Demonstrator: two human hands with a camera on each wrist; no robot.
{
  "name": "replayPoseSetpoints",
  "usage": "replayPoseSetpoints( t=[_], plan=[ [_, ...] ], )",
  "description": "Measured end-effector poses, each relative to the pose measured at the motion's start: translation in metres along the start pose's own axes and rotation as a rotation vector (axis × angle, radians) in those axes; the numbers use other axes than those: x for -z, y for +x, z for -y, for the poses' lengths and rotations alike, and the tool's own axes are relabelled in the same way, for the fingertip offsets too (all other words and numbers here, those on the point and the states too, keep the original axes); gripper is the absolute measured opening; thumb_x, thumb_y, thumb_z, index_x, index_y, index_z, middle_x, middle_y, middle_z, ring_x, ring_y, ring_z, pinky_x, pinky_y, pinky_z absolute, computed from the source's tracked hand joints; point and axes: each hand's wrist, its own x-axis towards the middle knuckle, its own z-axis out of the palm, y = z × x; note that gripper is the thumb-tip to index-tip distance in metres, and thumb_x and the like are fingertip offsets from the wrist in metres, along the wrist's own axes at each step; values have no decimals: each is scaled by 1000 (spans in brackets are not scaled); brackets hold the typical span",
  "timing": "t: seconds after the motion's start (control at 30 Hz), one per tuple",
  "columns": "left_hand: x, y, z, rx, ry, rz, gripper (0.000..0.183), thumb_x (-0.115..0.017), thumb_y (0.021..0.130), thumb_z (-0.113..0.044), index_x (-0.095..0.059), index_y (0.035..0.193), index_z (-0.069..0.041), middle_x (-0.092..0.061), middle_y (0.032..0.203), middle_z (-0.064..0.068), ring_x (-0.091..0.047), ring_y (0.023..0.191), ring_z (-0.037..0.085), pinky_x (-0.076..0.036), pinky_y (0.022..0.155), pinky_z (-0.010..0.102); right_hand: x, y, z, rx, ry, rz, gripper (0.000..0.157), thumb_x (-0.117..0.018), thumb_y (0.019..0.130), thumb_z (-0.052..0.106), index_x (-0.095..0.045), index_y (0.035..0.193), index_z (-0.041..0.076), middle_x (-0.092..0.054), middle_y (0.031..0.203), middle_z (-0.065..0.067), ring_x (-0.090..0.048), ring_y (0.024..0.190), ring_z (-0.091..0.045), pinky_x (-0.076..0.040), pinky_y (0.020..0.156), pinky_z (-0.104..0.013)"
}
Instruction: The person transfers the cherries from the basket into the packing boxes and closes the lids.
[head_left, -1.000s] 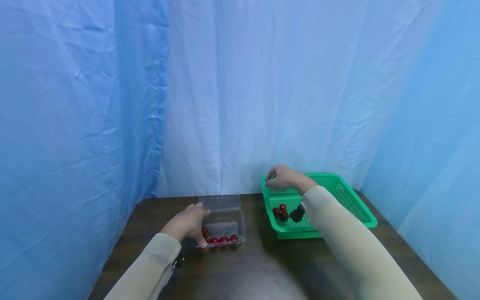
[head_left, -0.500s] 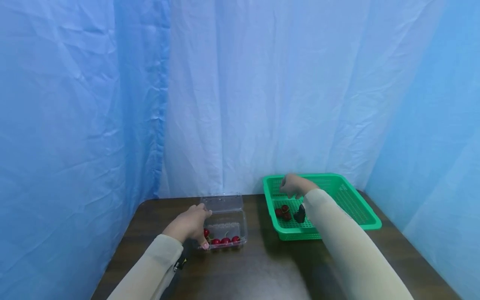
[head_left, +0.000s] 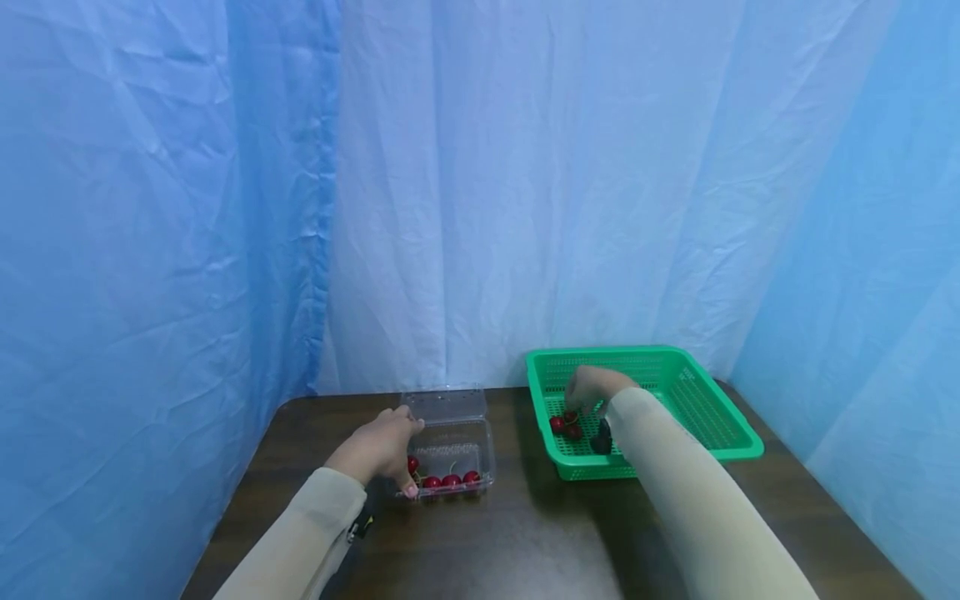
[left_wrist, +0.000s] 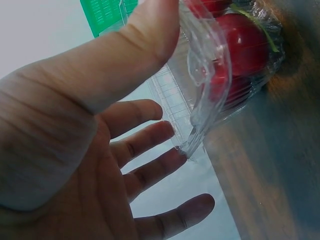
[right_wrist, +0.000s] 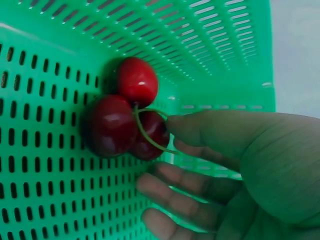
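Clear rectangular plastic box (head_left: 461,448), glossy round red cherries (head_left: 451,481) inside, being touched on dark-brown wooden table (head_left: 510,550) by left hand (head_left: 378,444), thumb and fingers spread. In green perforated plastic basket (head_left: 705,408), three dark-red round cherries (right_wrist: 111,125) being reached for by right hand (head_left: 596,389); whether thin green stems (right_wrist: 144,131) are being pinched cannot be told.

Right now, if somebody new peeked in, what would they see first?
Probably the bright green basket on the right of the table, with three shiny red cherries in it and the right hand close beside them. Next might be the clear box on the left, with more cherries inside and the left hand at its left side.
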Motion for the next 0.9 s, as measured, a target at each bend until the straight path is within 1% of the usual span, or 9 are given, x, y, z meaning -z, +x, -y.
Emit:
replayPoseSetpoints(
  t=[0.1, 0.13, 0.23, 0.33, 0.53, 0.73, 0.8, 0.9],
  plan=[
    [0, 1, 0, 5, -7, 0, 116, -113, 64, -33, -60, 166, -18, -57, 165, 17, -59, 146, 42, -63, 111, 64, -2, 1, -1, 8, -1, 2, 31, -77, 109, 19, -79, 138, 8, -80, 129, -10, -78, 111, -30, -70, 81, -41],
    [0, 1, 0, 7, -10, 0, 116, -113, 64, -33, -60, 166, -18, -56, 166, 17, -58, 147, 43, -62, 111, 64, -3, 1, -1, 10, -4, 4, 27, -77, 108, 19, -81, 133, 9, -81, 126, -8, -78, 109, -29, -70, 81, -41],
    [0, 1, -1, 8, -16, 3, 116, -113, 64, -31, -60, 166, -17, -56, 166, 18, -57, 149, 44, -62, 112, 65, -5, -4, 3, 27, -20, 14, 18, -78, 107, 17, -86, 121, 12, -83, 117, -4, -79, 107, -27, -70, 83, -42],
    [0, 1, 0, 5, -17, 5, 116, -113, 64, -30, -60, 166, -17, -56, 165, 18, -58, 148, 44, -62, 111, 65, -6, -9, 6, 37, -35, 20, 13, -77, 106, 16, -88, 113, 15, -84, 112, -3, -80, 105, -26, -69, 80, -40],
    [1, 1, 1, 4, -17, 6, 116, -113, 64, -30, -60, 166, -18, -57, 164, 18, -58, 147, 43, -63, 110, 64, -6, -10, 9, 31, -46, 19, 11, -78, 106, 15, -88, 110, 16, -84, 111, -3, -80, 105, -27, -67, 74, -36],
    [1, 1, 0, 7, -17, 7, 117, -113, 63, -32, -60, 166, -17, -57, 164, 17, -58, 146, 43, -63, 111, 64, -5, -9, 11, 20, -56, 48, 13, -75, 107, 15, -88, 105, 14, -83, 108, -5, -79, 106, -30, -66, 74, -36],
    [2, -1, 0, 8, -20, 4, 117, -113, 62, -33, -60, 166, -18, -57, 165, 17, -58, 147, 43, -63, 111, 64, -4, -10, 12, 26, -68, 46, 14, -74, 107, 15, -87, 102, 13, -83, 105, -6, -79, 104, -30, -66, 75, -37],
    [1, -1, 0, 10, -26, 3, 117, -113, 63, -32, -60, 166, -18, -56, 166, 17, -57, 149, 44, -62, 112, 64, 0, -11, 14, 40, -96, 27, 15, -74, 106, 15, -87, 102, 13, -82, 102, -8, -77, 99, -30, -63, 72, -36]
  ],
)
